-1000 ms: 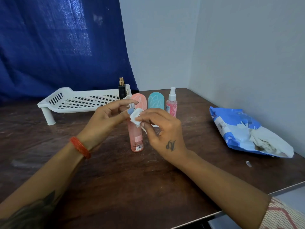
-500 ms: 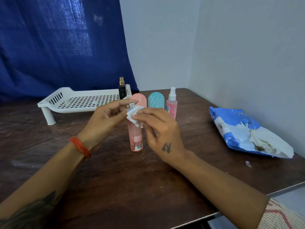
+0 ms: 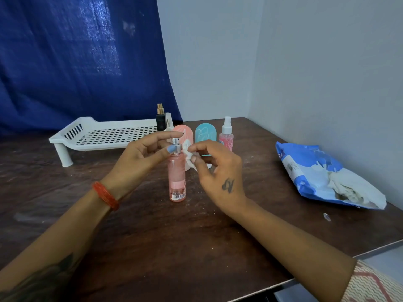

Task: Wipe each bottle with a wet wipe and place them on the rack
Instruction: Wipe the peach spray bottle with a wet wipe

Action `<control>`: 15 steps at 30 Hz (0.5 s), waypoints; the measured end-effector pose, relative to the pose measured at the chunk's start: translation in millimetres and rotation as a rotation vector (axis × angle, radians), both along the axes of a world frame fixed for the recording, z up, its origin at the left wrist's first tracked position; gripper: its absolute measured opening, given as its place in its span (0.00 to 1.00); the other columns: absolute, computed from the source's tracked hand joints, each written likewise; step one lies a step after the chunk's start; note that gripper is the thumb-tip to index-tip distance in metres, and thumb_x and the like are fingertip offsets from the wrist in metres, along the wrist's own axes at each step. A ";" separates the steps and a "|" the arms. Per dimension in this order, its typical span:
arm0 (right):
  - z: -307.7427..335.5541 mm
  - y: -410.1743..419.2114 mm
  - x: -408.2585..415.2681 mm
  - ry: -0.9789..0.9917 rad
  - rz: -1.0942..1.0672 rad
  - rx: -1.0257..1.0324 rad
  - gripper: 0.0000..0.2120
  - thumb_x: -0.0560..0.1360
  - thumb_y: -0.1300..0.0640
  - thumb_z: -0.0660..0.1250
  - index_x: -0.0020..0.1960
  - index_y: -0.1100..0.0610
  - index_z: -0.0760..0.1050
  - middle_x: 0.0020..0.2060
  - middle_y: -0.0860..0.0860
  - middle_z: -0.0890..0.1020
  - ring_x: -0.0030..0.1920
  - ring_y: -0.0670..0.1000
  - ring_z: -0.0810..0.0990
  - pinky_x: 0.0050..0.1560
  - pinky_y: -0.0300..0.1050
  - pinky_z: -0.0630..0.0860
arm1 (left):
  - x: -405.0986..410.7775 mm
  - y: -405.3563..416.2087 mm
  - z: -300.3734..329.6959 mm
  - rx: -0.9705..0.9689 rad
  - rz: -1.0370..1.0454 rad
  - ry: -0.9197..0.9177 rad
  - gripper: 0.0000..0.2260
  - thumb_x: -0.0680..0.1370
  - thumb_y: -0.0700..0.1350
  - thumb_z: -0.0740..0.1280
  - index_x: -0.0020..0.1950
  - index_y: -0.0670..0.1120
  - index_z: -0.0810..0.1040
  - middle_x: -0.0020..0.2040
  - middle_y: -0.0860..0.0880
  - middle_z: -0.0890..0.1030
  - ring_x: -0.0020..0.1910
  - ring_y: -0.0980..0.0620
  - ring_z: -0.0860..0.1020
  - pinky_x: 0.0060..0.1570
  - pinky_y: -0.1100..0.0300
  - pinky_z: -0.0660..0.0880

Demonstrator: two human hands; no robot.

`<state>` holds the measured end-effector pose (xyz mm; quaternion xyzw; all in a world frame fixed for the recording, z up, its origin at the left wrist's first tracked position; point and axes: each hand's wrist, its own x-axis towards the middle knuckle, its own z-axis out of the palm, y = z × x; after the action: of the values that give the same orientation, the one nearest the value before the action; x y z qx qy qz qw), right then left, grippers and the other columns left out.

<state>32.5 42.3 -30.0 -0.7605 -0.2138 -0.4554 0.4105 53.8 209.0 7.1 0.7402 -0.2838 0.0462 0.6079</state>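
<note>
One bottle in work: tall pink bottle (image 3: 177,176) stands upright on the worktop (image 3: 152,247) near centre, left hand (image 3: 139,159) pinching its silver sprayer neck between thumb and forefinger, right hand (image 3: 218,171) clamped on a crumpled wet wipe (image 3: 188,154) just beside the neck, so wiping looks mid-way. Behind it, three more wait on the worktop: a pink arch-shaped bottle (image 3: 185,132), a teal one (image 3: 205,133), a small pink spray bottle (image 3: 226,136) (wiped or not, cannot tell). Wipe pack (image 3: 309,168) lies open at right. Farthest, white rack (image 3: 104,135) carries one black bottle (image 3: 161,119) at its right end, so roughly one placed, four left.
</note>
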 end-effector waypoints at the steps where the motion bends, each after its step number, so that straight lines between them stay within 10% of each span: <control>1: -0.5 0.6 -0.5 -0.067 0.001 -0.063 0.06 0.73 0.64 0.67 0.49 0.62 0.80 0.45 0.54 0.83 0.48 0.45 0.79 0.50 0.33 0.76 | -0.4 -0.1 0.2 -0.001 0.001 -0.006 0.15 0.71 0.47 0.65 0.57 0.53 0.77 0.48 0.46 0.83 0.51 0.54 0.80 0.52 0.65 0.77; 15: -6.2 -3.5 1.3 -0.100 -0.048 -0.173 0.07 0.72 0.61 0.66 0.46 0.62 0.82 0.44 0.55 0.84 0.47 0.48 0.82 0.52 0.34 0.76 | 1.8 1.9 -0.3 -0.031 0.029 0.023 0.14 0.69 0.47 0.69 0.55 0.53 0.80 0.49 0.41 0.83 0.52 0.47 0.80 0.57 0.52 0.75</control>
<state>33.8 38.8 -36.2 -0.7743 -0.2544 -0.4824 0.3211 55.6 210.9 6.8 0.7353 -0.2654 0.0510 0.6215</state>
